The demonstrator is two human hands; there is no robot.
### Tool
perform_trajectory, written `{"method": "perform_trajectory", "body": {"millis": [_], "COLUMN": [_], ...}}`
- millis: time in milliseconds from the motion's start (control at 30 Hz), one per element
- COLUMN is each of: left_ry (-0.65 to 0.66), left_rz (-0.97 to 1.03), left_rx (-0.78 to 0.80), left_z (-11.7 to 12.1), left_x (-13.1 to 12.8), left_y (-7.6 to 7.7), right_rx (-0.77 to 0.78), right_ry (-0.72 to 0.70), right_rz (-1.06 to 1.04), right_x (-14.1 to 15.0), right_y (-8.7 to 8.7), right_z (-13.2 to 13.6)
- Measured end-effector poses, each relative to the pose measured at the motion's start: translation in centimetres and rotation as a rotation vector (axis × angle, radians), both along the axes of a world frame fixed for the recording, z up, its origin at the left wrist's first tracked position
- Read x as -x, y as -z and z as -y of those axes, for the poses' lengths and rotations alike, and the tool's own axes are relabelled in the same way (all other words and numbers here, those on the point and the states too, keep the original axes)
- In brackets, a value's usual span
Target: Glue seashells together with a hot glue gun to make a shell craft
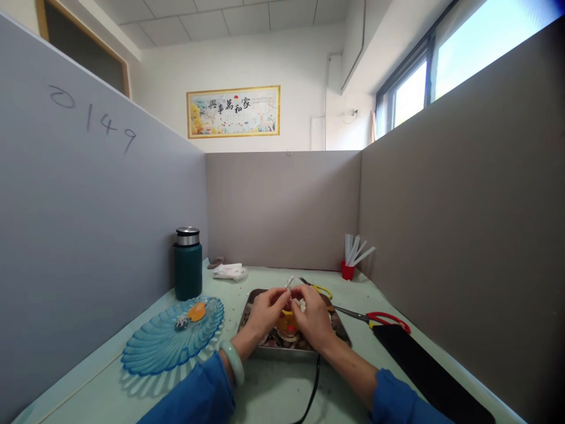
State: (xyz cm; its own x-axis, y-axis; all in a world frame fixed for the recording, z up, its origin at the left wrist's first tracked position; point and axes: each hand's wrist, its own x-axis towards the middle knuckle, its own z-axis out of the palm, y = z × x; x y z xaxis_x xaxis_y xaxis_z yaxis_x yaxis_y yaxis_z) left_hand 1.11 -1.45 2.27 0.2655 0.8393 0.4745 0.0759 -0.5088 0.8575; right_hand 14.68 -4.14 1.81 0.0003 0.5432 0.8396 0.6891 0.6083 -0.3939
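My left hand (268, 311) and my right hand (314, 318) meet above a dark patterned tray (291, 351), fingertips pinched close together. Between them a small white strip (289, 282) sticks up; its lower part is hidden by the fingers. More small white bits (301, 304) show beside the right fingers, whether held or lying behind I cannot tell. Under the hands, partly covered, is something yellow and orange (286, 323) on the tray. Both hands are closed.
A blue scalloped plate (154, 347) stands left, below a dark green bottle (188, 271). Red-handled scissors (388, 320) lie right by a long black object (428, 371); yellow-handled scissors (324, 291) sit behind the tray. A red cup (348, 271) holds white strips. Partitions enclose the table.
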Motion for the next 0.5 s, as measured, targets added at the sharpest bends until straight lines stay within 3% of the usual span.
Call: {"method": "perform_trajectory", "body": {"millis": [267, 400, 500], "left_ry": [0.11, -0.001, -0.127], "left_rz": [0.103, 0.037, -0.097], "left_rx": [0.073, 0.032, -0.081], "left_z": [-0.9, -1.2, -0.9], "left_x": [0.4, 0.4, 0.5], "left_y": [0.1, 0.5, 0.4], "right_rx": [-0.029, -0.037, -0.116], "right_ry": [-0.108, -0.101, 0.013], "right_rz": [0.072, 0.041, -0.018], "right_x": [0.3, 0.2, 0.1], "right_y": [0.0, 0.1, 0.0], "right_z": [0.3, 0.3, 0.2]}}
